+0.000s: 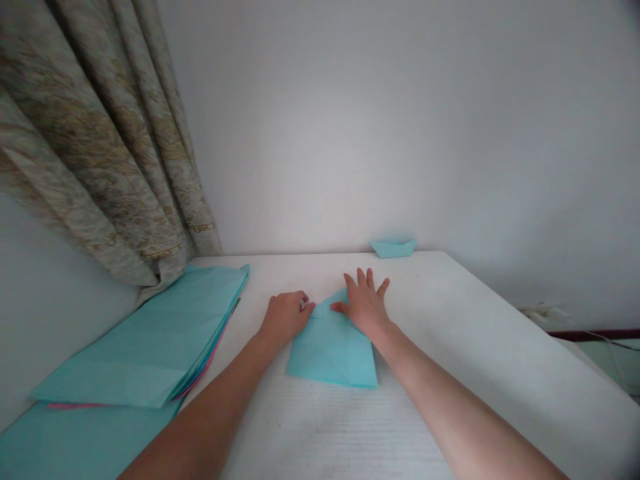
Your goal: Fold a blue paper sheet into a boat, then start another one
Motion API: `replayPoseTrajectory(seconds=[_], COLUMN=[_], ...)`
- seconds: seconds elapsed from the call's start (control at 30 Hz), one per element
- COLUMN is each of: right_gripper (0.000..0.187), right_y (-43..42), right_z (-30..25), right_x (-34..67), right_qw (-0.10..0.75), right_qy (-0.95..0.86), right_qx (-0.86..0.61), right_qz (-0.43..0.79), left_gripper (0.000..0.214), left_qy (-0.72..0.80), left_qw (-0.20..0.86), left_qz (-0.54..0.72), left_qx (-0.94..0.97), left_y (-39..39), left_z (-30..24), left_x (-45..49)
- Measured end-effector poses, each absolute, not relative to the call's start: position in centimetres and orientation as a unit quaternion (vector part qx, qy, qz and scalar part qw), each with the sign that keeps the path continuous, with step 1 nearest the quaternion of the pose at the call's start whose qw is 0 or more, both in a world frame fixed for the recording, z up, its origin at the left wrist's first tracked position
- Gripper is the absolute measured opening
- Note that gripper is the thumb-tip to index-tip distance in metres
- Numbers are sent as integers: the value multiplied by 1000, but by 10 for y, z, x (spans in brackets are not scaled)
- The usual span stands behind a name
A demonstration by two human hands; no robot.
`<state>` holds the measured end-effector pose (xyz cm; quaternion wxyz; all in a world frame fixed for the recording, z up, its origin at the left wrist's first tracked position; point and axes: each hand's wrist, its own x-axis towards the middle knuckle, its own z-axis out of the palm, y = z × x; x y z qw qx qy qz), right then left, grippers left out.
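Observation:
A light blue sheet of folded paper [333, 353] lies on the white table in front of me, its far end coming to a slanted peak. My left hand [287, 312] is at its upper left edge, fingers curled and thumb and forefinger closed at the paper's corner. Across the upper right part rests my right hand [365, 303], fingers spread and thumb stretched out over the paper. Part of the paper's right side is hidden beneath this hand.
At the table's back edge stands a small blue folded paper boat [395, 249]. A stack of blue and coloured paper sheets [140, 340] lies at left, below a patterned curtain [115, 147]. The white table [480, 353] meets a wall behind; cables [595, 330] show at right.

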<state>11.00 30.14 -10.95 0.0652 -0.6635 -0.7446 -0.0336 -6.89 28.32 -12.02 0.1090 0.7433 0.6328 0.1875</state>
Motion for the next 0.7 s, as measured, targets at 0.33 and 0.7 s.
replayPoseTrajectory(seconds=[0.33, 0.7], right_gripper=[101, 96], right_y=[297, 297], right_z=[-118, -117], right_x=[105, 111], right_qw=[124, 127], right_qy=[-700, -741], right_qx=[-703, -659], right_qz=[-10, 16], left_gripper=[32, 23], left_qy=[593, 515], left_qw=[124, 128], left_qz=[213, 248], left_qx=[766, 811], left_y=[276, 284], left_z=[-122, -128], left_x=[-62, -67])
